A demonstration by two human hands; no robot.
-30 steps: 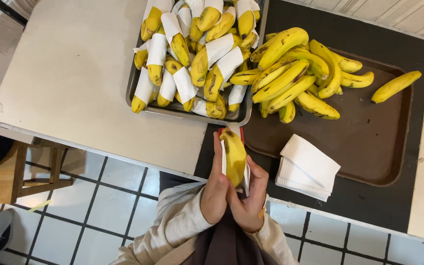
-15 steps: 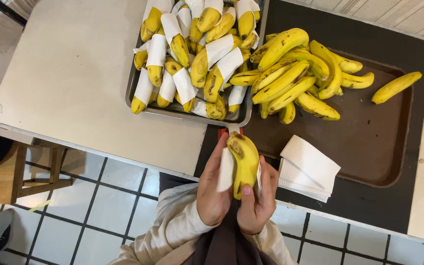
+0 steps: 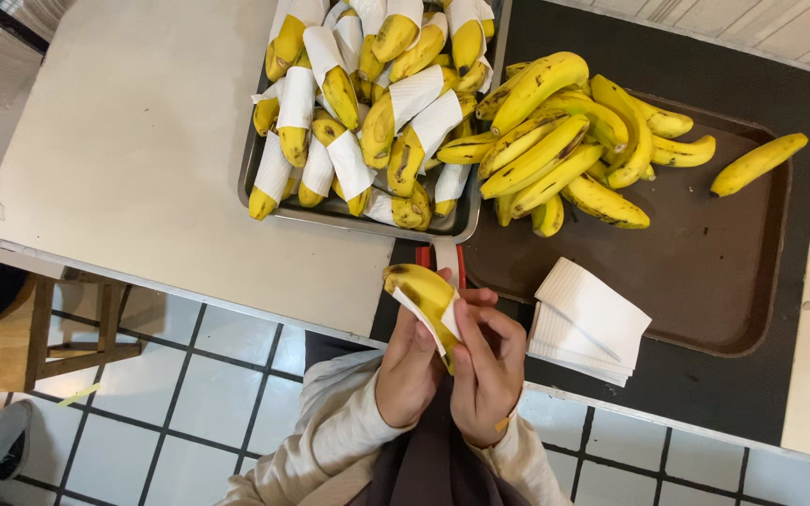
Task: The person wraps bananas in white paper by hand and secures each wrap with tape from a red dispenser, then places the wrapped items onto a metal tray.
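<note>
Left hand (image 3: 412,361) and right hand (image 3: 487,370) both closed on 1 banana (image 3: 421,292) half-wrapped in white paper (image 3: 449,317); held just below the metal tray (image 3: 349,214). Napkin stack (image 3: 585,320) right of banana.

**Banana half-wrapped at lower centre of frame**

A ripe yellow banana (image 3: 421,292) with brown flecks lay tilted, its dark tip pointing to the upper left. A white paper napkin (image 3: 435,320) was folded around its lower end, leaving the upper half bare, just below the metal tray's edge.
</note>
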